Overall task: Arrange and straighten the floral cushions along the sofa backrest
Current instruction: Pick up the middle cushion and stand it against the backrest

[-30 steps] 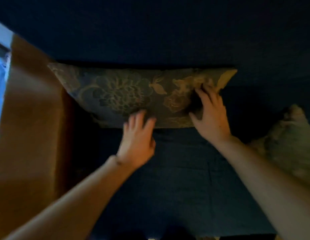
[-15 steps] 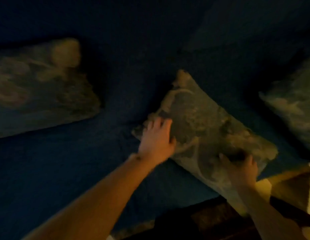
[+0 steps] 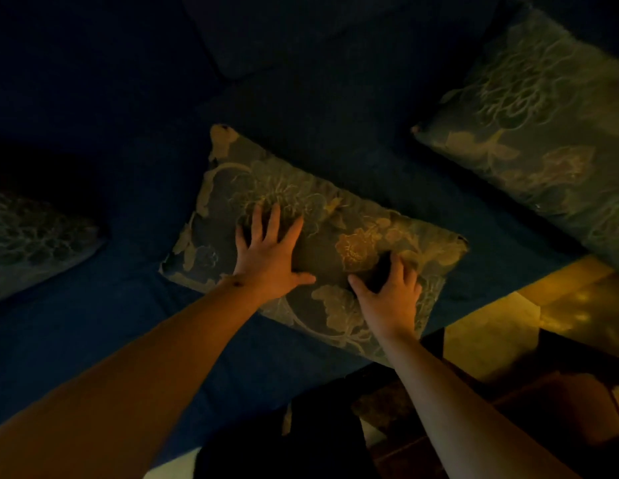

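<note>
Three floral cushions show on the dark blue sofa (image 3: 135, 340) now, and both hands are on the middle cushion (image 3: 322, 243), which lies flat and skewed on the seat, one corner pointing to the far left, its near right end close to the seat's front edge. A second ago the hands were on a different cushion, one already propped up along the backrest beside a brown armrest; half a second ago they had reached this one. That reads as one cushion done and the next one begun, so the task is part way along.

The left hand (image 3: 266, 257) lies open and flat on the cushion's top, fingers spread over the big flower, pressing rather than gripping. The right hand (image 3: 391, 299) sits nearer the right end with its fingers curled and dug into the fabric, making a dark dent; it looks like a clenching hold on the cover, though how much cloth is pinched cannot be told.

One more cushion (image 3: 543, 150) lies at an angle to the far right, well apart, and another (image 3: 35, 236) is at the left edge, dim and partly cut off. Likely the middle one needs turning square and standing against the backrest (image 3: 301, 36).

No containers are in view; a yellowish floor (image 3: 577, 305) shows at the near right
</note>
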